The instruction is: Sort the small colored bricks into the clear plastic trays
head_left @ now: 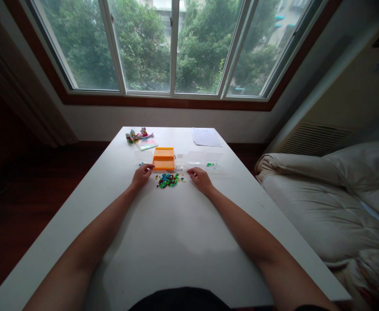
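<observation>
My left hand (143, 175) is at the lower left corner of an open orange box (164, 163), its fingers curled together. Whether a small piece is between them cannot be made out. On the right of a pile of small colourful building bricks (168, 180), my right hand (201, 179) rests by the table with thumb and finger pinched; anything in them is too small to see. Green, blue, yellow and dark bricks make up the pile, just in front of the orange box. A clear plastic box (205, 157) beyond my right hand holds a few green bricks (211, 164).
Another clear box (143, 156) stands left of the orange one, with blue bits near it. Farther back on the white table (176, 233) are small assembled toy figures (139, 134), a pastel sheet (147, 144) and white paper (206, 137). A sofa (325, 203) is on the right.
</observation>
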A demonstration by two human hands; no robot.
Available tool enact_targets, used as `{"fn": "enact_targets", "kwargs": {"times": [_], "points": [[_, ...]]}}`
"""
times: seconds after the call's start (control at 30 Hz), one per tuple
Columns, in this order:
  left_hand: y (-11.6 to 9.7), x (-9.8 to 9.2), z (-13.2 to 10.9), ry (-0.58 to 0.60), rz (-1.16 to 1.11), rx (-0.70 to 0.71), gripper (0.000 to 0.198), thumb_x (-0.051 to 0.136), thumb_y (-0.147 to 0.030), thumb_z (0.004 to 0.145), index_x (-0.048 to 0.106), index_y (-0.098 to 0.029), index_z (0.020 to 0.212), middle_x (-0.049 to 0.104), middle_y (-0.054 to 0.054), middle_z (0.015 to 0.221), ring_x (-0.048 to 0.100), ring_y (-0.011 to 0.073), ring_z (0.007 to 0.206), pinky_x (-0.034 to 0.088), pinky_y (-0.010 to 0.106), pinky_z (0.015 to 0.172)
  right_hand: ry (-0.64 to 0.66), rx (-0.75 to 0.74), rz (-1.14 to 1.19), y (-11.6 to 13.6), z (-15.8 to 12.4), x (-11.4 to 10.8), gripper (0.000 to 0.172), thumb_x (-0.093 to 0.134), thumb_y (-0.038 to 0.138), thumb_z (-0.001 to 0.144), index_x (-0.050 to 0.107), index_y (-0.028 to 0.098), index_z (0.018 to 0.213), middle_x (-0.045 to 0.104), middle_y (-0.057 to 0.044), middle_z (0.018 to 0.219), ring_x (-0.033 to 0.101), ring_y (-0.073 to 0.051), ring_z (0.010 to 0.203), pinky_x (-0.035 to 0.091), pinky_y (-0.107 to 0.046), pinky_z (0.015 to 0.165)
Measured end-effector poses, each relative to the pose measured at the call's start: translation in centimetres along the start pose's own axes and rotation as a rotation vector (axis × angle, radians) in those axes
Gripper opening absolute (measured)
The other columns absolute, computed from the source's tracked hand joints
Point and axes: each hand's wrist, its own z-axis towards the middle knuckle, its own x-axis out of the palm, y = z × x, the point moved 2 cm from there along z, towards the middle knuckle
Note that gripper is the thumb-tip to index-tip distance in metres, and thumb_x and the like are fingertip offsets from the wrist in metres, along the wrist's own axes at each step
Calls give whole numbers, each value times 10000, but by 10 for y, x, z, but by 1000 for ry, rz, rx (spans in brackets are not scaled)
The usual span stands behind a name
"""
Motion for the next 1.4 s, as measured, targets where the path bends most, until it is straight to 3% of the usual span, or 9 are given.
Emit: {"fn": "enact_targets", "kwargs": {"times": [0.13,0.4,1.0,1.4], "points": [[-8,3,-3,97,151,135,227,559,-258,848,725,-220,998,666,63,1036,610,164,784,511,311,753,116,-135,-102,11,-3,12,227,579,161,892,718,245,1050,683,-60,1018,584,-211,980,481,-346,886],[-7,4,-3,137,210,179,209,548,-240,863,722,-224,978,662,57,1006,598,164,774,495,308,738,143,-131,-170,6,-4,13,243,565,126,903,728,253,1031,673,-58,1017,571,-216,1005,470,-353,903],[-12,3,-4,156,208,162,190,558,-249,859,726,-221,944,660,51,972,596,163,748,495,313,734,221,-262,-229,35,-8,15,76,664,208,870,697,253,920,651,-51,1014,552,-214,984,480,-343,883],[-11,4,-5,161,223,154,192,560,-255,866,732,-226,945,657,52,978,583,162,737,492,311,723,215,-275,-272,39,-8,19,46,660,242,901,706,248,900,634,-57,966,527,-214,942,461,-343,853]]}}
